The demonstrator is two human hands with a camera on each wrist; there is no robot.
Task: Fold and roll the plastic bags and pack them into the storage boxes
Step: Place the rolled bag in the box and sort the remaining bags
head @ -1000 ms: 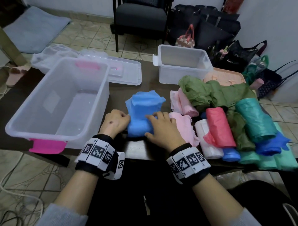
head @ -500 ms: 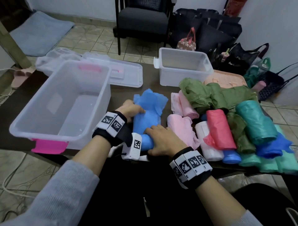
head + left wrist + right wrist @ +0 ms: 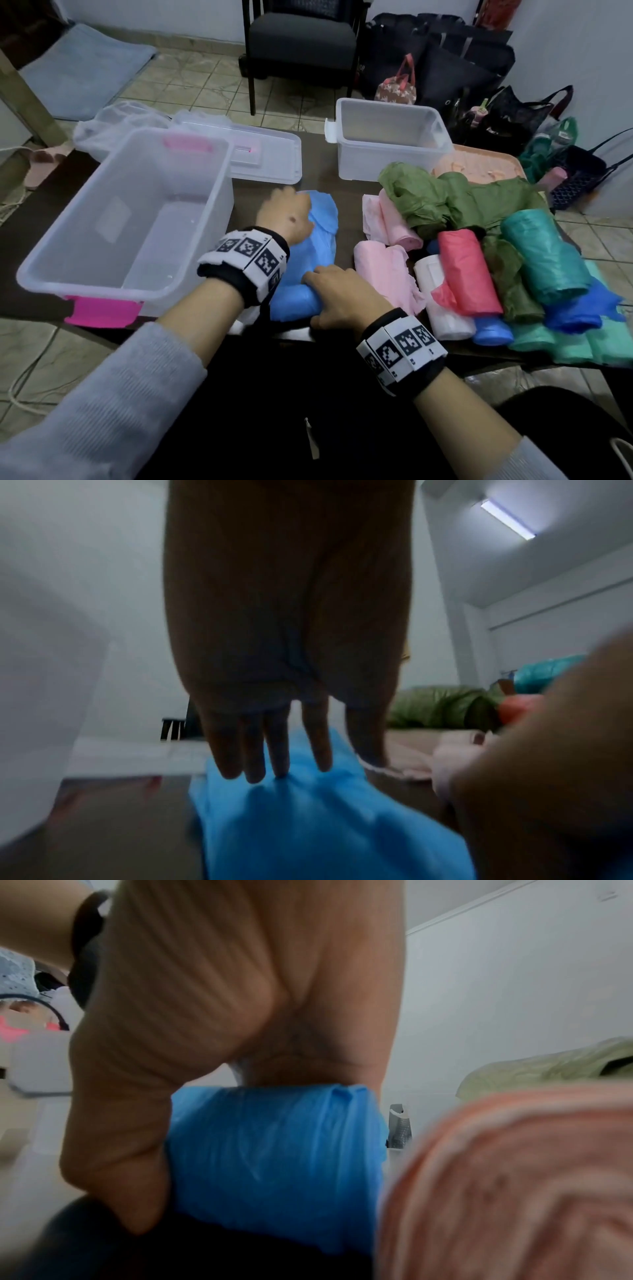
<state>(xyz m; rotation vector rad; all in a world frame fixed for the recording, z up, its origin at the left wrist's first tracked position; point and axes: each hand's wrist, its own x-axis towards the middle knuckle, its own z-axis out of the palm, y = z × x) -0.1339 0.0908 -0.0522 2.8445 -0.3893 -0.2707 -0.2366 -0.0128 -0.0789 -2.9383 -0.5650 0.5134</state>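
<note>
Blue plastic bag point(image 3: 308, 267): on desk point(image 3: 318, 171), just right of the pink-latched storage box point(image 3: 126, 219). Half-rolled. Likely light, soft, slippery, springing loose. Right hand point(image 3: 337, 296) grips the rolled end; left hand point(image 3: 286, 216), fingers straight, flattens the loose tail. Best held at the roll.

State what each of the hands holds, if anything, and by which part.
The right hand grips the rolled near end of the light blue bag. The left hand holds nothing; its straight fingers press the bag's flat far end.

- bag under hands point(image 3: 318, 246): light blue
- storage box, left of frame point(image 3: 68, 270): clear, pink latches
- rolls, right of frame: pink point(image 3: 387, 274), red point(image 3: 466, 270), olive point(image 3: 421, 195), teal point(image 3: 544, 257)
- wristbands point(image 3: 246, 253): black-white square markers
- sleeves point(image 3: 102, 421): grey
</note>
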